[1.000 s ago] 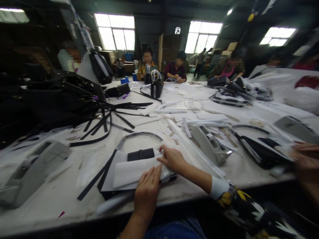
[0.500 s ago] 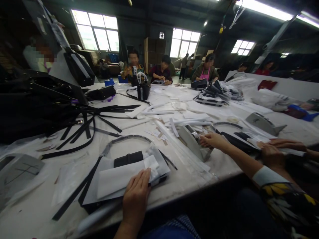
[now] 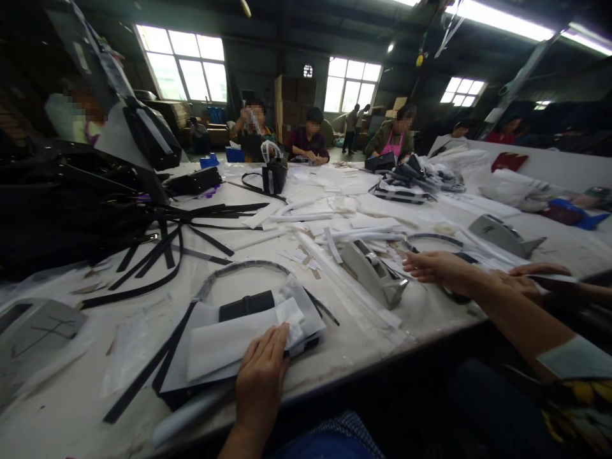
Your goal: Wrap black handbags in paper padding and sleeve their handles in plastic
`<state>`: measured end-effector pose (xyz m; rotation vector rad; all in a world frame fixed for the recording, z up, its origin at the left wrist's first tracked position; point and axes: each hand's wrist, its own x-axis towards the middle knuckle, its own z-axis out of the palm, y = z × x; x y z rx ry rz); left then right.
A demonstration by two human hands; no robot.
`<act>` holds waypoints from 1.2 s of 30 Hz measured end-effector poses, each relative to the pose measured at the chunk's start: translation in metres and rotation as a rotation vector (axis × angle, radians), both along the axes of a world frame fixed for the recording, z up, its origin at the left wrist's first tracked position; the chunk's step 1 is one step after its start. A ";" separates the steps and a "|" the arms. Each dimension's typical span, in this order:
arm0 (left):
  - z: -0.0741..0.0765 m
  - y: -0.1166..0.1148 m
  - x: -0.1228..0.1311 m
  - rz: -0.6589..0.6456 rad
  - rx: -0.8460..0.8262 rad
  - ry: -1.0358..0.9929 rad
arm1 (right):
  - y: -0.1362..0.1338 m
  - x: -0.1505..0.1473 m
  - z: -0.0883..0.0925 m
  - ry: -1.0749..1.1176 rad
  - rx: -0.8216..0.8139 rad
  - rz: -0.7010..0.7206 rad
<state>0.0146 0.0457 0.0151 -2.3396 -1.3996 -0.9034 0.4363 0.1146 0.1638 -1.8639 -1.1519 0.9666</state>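
On the table in front of me lies a black handbag [image 3: 246,306] with white wrapping paper [image 3: 224,350] folded over it. Its strap and arched, plastic-covered handle [image 3: 246,263] stick out. My left hand [image 3: 262,376] grips the bag's near edge, fingers together over the paper; the thumb is hidden. Clear plastic film [image 3: 289,312] sits by the fingertips. My right hand is out of view. From the right reaches a co-worker's hand [image 3: 440,271], beside a grey tape dispenser [image 3: 370,274] and apart from it.
Black straps [image 3: 176,239] fan out at left, beside a black pile of bags [image 3: 62,217]. Another dispenser [image 3: 41,328] stands at the left edge. Foam strips [image 3: 344,287] and paper scraps [image 3: 306,261] lie right of the bag. Several people work across the table.
The co-worker's hand has drawn away from the tape dispenser toward the right. The dispenser now shows fully. My left hand stays on the bag.
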 end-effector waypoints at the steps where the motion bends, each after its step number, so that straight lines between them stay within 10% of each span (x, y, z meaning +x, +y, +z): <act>1: 0.001 0.000 0.000 0.001 0.011 0.003 | -0.011 0.003 0.002 0.015 -0.046 -0.010; 7: 0.004 0.000 0.000 -0.014 0.014 0.029 | -0.063 0.006 -0.042 0.108 -0.103 -0.051; 14: 0.006 0.000 0.001 -0.007 0.025 0.035 | -0.062 0.001 -0.107 0.001 0.096 -0.108; 19: 0.005 0.000 0.000 -0.024 0.015 0.025 | -0.079 0.004 -0.092 -0.265 0.168 -0.033; 24: 0.004 0.001 0.000 -0.022 -0.002 -0.010 | -0.084 -0.031 -0.056 -0.560 0.213 0.400; 36: -0.002 -0.001 0.004 -0.012 -0.066 -0.098 | 0.035 -0.222 -0.025 -0.850 0.417 1.410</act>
